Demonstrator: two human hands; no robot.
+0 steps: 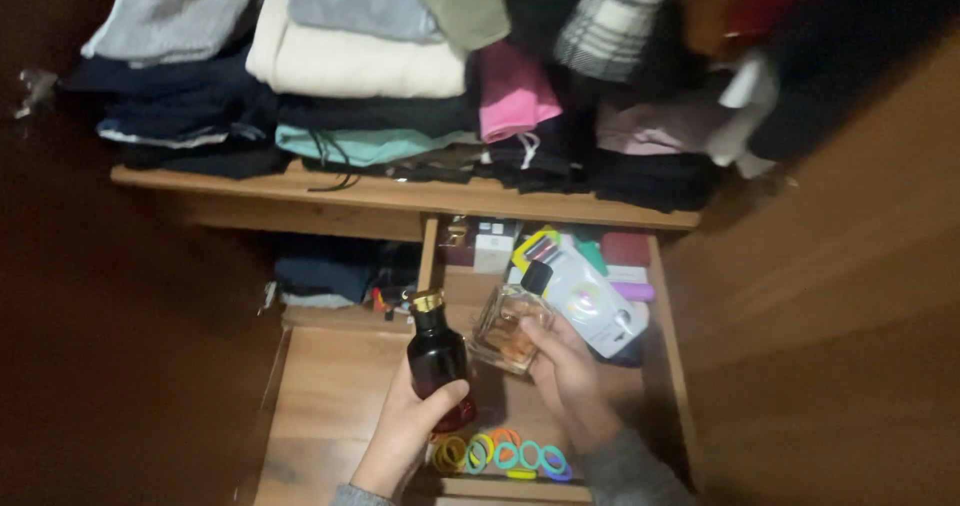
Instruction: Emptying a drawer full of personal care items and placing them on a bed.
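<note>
The dark red bottle [437, 361] sits in the left hand [408, 434], fingers wrapped around its lower body, thumb across the front. It stands upright, gold collar on top, above the open wooden drawer [330, 386]. The right hand [566, 376] grasps the clear square bottle [510, 328] from beneath, tilted, black cap pointing up and right. Coloured hair rings [500, 455] lie below both.

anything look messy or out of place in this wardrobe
Nothing looks spilled or broken. The folded clothes on the wooden shelf are stacked unevenly, and a pink garment hangs over the front of a pile. Both the dark red bottle and the clear glass bottle are capped.
</note>
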